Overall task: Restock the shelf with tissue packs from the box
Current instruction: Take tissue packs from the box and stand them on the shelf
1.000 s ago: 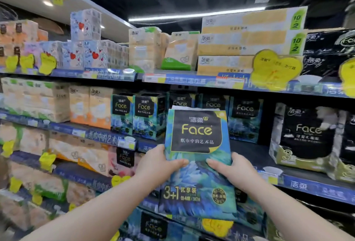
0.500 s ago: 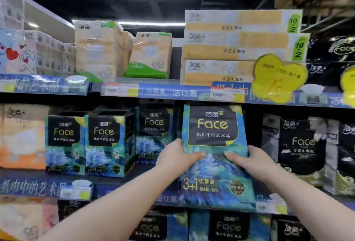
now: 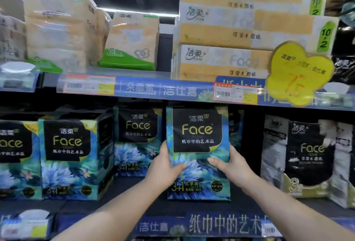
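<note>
Nearest, both forearms reach in over the shelf's front strip [image 3: 221, 223]. The left hand [image 3: 165, 167] and right hand [image 3: 228, 166] each grip the pack [image 3: 197, 131] at its lower sides, thumbs across the printed face, fingers hidden behind it. The pack stands upright, label outward, at the front of the middle shelf [image 3: 134, 187]; whether its base rests on the deck cannot be confirmed. It occupies the gap between the blue row [image 3: 67, 156] on the left and the black packs [image 3: 307, 154] on the right, with a like pack [image 3: 138, 139] set further back. Assessment: placement is under way. Recommended: seat the base flat, slide it straight back, keep the face square with its neighbours, and release both sides together so it does not tip. Beyond, the upper shelf [image 3: 172, 89] carries yellow packs [image 3: 240, 29]. The box is not in view.
</note>
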Demonstrator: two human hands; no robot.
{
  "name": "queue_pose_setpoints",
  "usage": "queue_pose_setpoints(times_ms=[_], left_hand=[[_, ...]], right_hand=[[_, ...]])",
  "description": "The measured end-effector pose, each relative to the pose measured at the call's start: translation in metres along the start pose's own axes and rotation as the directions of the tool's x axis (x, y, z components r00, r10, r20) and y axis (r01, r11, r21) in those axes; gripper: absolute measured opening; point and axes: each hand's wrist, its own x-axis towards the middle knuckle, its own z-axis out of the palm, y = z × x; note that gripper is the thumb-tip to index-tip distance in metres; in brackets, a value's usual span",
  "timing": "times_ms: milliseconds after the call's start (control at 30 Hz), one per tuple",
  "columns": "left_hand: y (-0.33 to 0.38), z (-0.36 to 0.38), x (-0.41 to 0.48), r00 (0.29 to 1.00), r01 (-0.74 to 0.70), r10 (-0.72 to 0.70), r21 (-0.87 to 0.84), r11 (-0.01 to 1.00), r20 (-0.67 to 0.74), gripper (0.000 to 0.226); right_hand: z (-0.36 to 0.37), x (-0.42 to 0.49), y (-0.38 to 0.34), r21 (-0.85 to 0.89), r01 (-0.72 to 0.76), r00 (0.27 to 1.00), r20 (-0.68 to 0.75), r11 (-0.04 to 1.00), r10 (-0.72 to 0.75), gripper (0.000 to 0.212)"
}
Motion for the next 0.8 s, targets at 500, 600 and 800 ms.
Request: queue_pose_setpoints(times_ms=[500,600,800], left_hand=[[-0.057,0.006,0.026,0.966,0.257,-0.237,0.401,0.879,-0.099,0.083],[-0.075,0.002,0.023,0.94,0.302,-0.341,0.473,0.828,-0.003,0.075],[-0.09,0.006,0.018,0.905,0.227,-0.405,0.654,0.722,0.133,0.065]], right_hand=[[0.026,0.076,0.054,0.026,-0.022,1.0,-0.008,0.999,0.022,0.025],[0.034,0.09,0.057,0.051,-0.048,0.999,0.009,0.998,0.047,0.018],[0.051,0.106,0.058,0.026,-0.05,0.998,0.048,0.998,0.049,0.03]])
